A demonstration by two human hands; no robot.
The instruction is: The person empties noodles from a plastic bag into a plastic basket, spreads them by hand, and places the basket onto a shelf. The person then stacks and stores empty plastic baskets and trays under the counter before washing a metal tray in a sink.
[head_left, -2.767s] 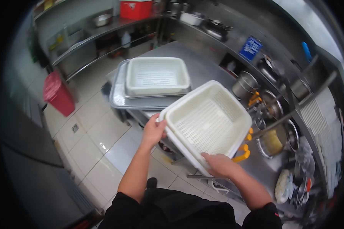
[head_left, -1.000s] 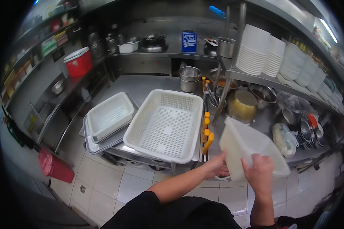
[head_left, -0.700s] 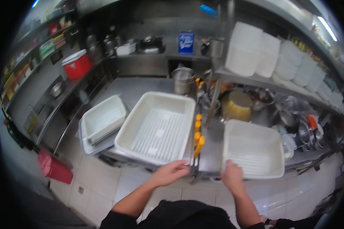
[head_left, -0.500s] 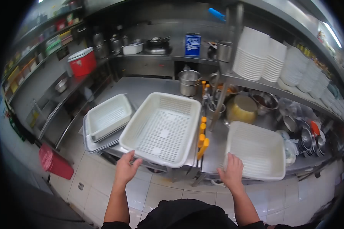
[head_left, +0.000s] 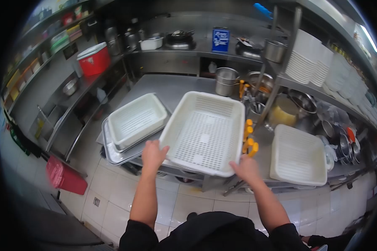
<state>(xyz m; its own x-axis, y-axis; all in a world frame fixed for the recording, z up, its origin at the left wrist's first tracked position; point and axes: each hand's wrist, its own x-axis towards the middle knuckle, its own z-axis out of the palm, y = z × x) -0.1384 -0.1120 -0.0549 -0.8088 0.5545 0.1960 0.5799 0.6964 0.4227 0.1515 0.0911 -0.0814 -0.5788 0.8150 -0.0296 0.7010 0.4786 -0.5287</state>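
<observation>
A large white perforated plastic basket (head_left: 204,138) rests on the steel table, open side up. My right hand (head_left: 246,168) grips its front right corner, thumb on the rim and fingers against the outer side. At the front left corner, my left hand (head_left: 153,156) has its thumb at the rim; its curled fingers are partly blurred and seem closed on the basket's edge. Just left of it, a smaller white plastic basket (head_left: 138,119) sits on a metal tray (head_left: 113,157). Another white basket (head_left: 299,161) stands on the right counter, apart from my hands.
Orange-handled utensils (head_left: 248,136) lie between the basket and the right counter. Metal pots (head_left: 227,81) stand behind. White dishes (head_left: 305,58) are stacked on the right shelf. A red bin (head_left: 67,175) is on the tiled floor, and a red cooler (head_left: 93,60) sits at the left.
My right hand has moved left from the right-hand basket to the perforated basket's front right corner. My left hand has come up against its front left corner. The view has shifted.
</observation>
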